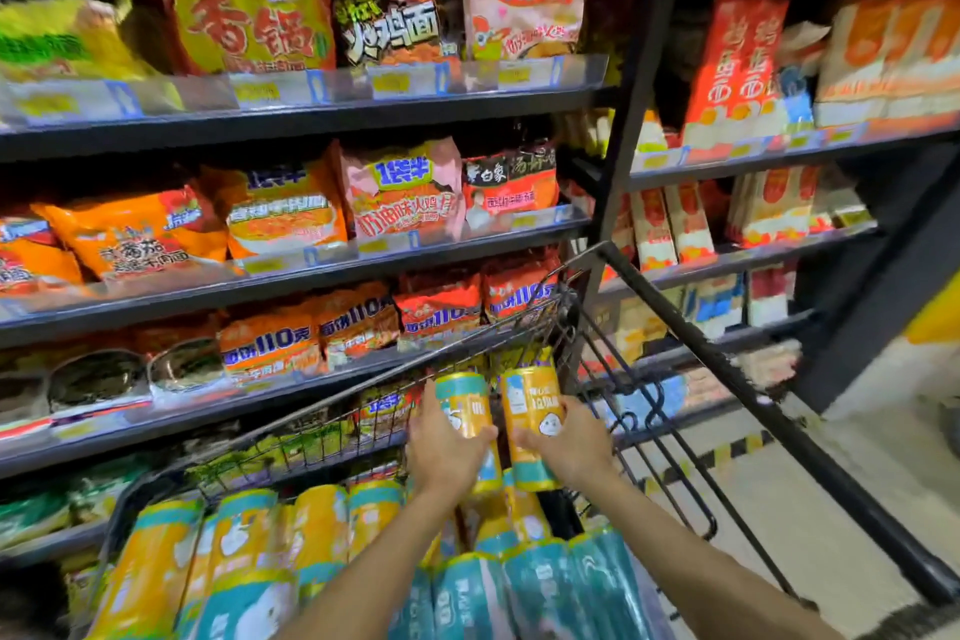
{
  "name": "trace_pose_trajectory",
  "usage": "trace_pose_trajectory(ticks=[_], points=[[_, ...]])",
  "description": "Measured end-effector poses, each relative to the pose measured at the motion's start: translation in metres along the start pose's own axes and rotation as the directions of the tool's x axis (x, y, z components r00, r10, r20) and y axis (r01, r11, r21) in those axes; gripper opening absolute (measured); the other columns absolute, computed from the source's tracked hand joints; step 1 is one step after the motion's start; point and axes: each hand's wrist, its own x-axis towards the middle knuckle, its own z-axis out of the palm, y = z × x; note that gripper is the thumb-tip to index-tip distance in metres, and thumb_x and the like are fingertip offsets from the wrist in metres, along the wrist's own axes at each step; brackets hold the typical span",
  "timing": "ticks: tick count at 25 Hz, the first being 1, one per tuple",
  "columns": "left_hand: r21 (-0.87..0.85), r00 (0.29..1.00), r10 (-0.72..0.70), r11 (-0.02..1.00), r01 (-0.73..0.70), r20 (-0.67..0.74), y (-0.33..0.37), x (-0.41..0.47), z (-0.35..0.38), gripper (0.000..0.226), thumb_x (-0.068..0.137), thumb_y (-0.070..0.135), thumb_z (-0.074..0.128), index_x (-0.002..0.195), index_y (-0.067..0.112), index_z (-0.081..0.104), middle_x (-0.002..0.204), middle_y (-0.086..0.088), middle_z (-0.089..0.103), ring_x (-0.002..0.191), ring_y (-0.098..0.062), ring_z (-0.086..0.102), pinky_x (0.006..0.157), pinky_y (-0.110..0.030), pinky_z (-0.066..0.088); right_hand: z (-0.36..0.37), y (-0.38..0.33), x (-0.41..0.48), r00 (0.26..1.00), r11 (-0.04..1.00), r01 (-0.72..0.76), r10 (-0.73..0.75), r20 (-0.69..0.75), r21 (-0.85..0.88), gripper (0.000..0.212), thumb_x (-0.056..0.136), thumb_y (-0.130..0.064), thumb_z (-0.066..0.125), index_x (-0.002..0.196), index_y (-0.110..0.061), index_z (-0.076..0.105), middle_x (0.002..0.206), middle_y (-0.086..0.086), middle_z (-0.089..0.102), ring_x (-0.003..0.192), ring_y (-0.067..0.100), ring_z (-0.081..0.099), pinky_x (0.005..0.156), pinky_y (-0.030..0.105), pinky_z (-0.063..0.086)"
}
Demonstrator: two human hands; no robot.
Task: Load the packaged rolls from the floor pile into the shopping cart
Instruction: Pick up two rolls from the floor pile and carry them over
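**Figure: Loading under way, two rolls in hand above a well-filled cart**

Nearest the camera, a layer of packaged rolls (244,551) in orange-and-teal wrap is already lying side by side in the shopping cart (332,437). Teal-wrapped packs (545,587) are lying against them at the near right. Above this layer both forearms are reaching forward. The left hand (447,452) is curling its fingers round a first roll (465,405). The right hand (571,442) is gripping a second roll (532,405) just beside it. The two are standing roughly upright over the cart's far end, apparently not yet set down. Beyond the wire wall, shelves (311,270) of instant-noodle bags (405,192) are filling the background. The floor pile is lying outside the view, so what is left cannot be told. Judging by the load, much of the work is looking done.
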Motion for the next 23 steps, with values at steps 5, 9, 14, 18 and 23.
trace_pose_trajectory(ticks=[5, 9, 14, 18, 23], points=[[0.137, 0.982, -0.175, 0.977, 0.166, 0.063, -0.025, 0.018, 0.042, 0.103, 0.074, 0.044, 0.076, 0.151, 0.02, 0.012, 0.123, -0.009, 0.062, 0.115, -0.029, 0.057, 0.087, -0.034, 0.046, 0.026, 0.034, 0.034, 0.981, 0.986, -0.139, 0.15, 0.121, -0.09, 0.058, 0.068, -0.052, 0.078, 0.107, -0.013, 0.062, 0.103, 0.004, 0.068, 0.101, 0.023, 0.064, 0.08, 0.031, 0.052], [0.18, 0.95, -0.28, 0.951, 0.253, 0.14, -0.041, 0.021, 0.07, 0.114, 0.069, 0.05, 0.077, 0.151, 0.016, 0.006, 0.119, -0.014, 0.063, 0.11, -0.031, 0.058, 0.085, -0.038, 0.047, 0.047, 0.053, 0.044, 0.938, 0.948, -0.248, 0.287, 0.197, -0.199, 0.073, 0.066, -0.056, 0.077, 0.118, -0.01, 0.053, 0.119, 0.008, 0.061, 0.115, 0.024, 0.057, 0.088, 0.03, 0.046], [0.246, 0.94, -0.303, 0.934, 0.259, 0.159, -0.054, 0.02, 0.089, 0.11, 0.075, 0.05, 0.074, 0.152, 0.012, 0.005, 0.13, -0.007, 0.058, 0.118, -0.026, 0.054, 0.088, -0.032, 0.044, 0.06, 0.073, 0.055, 0.895, 0.909, -0.253, 0.35, 0.277, -0.332, 0.075, 0.074, -0.056, 0.072, 0.124, -0.007, 0.046, 0.125, 0.009, 0.058, 0.123, 0.026, 0.052, 0.093, 0.031, 0.044], [0.303, 0.934, -0.326, 0.914, 0.271, 0.146, -0.054, 0.021, 0.095, 0.107, 0.076, 0.049, 0.072, 0.152, 0.018, 0.002, 0.121, -0.005, 0.062, 0.112, -0.026, 0.058, 0.083, -0.032, 0.047, 0.069, 0.08, 0.054, 0.879, 0.892, -0.283, 0.388, 0.276, -0.351, 0.07, 0.073, -0.057, 0.07, 0.118, -0.01, 0.046, 0.123, 0.01, 0.059, 0.118, 0.029, 0.055, 0.09, 0.034, 0.046], [0.243, 0.919, -0.38, 0.906, 0.347, 0.104, -0.048, 0.015, 0.096, 0.108, 0.074, 0.045, 0.076, 0.152, 0.023, 0.004, 0.116, -0.004, 0.064, 0.104, -0.025, 0.061, 0.076, -0.031, 0.047, 0.069, 0.083, 0.059, 0.853, 0.904, -0.324, 0.407, 0.327, -0.28, 0.059, 0.076, -0.048, 0.073, 0.115, -0.011, 0.049, 0.119, 0.006, 0.06, 0.113, 0.024, 0.057, 0.083, 0.028, 0.045]])
